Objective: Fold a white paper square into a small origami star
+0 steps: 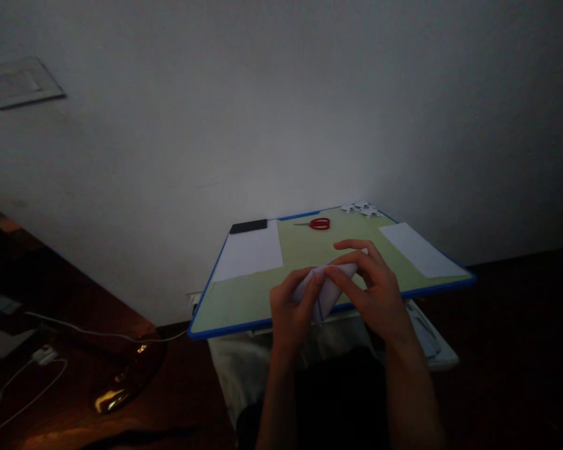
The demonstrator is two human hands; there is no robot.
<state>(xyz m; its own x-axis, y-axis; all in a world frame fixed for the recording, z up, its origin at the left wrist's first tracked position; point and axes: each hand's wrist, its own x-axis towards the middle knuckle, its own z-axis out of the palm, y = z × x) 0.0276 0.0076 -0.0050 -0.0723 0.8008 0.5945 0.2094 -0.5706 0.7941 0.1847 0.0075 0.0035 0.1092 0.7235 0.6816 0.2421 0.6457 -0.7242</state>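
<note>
Both hands hold a folded piece of white paper (327, 289) just above the near edge of a green board with a blue rim (244, 300). My left hand (291, 312) pinches its left side with closed fingers. My right hand (370, 281) grips the right side, its fingers curled over the top of the fold. The paper's lower part is hidden behind my hands.
On the board lie red-handled scissors (319, 223) at the back, a white sheet (249, 253) on the left, another white sheet (420, 250) on the right, a black object (248, 226) and small paper cutouts (362, 209). White cables (37, 362) run over the dark floor at left. A wall stands close behind.
</note>
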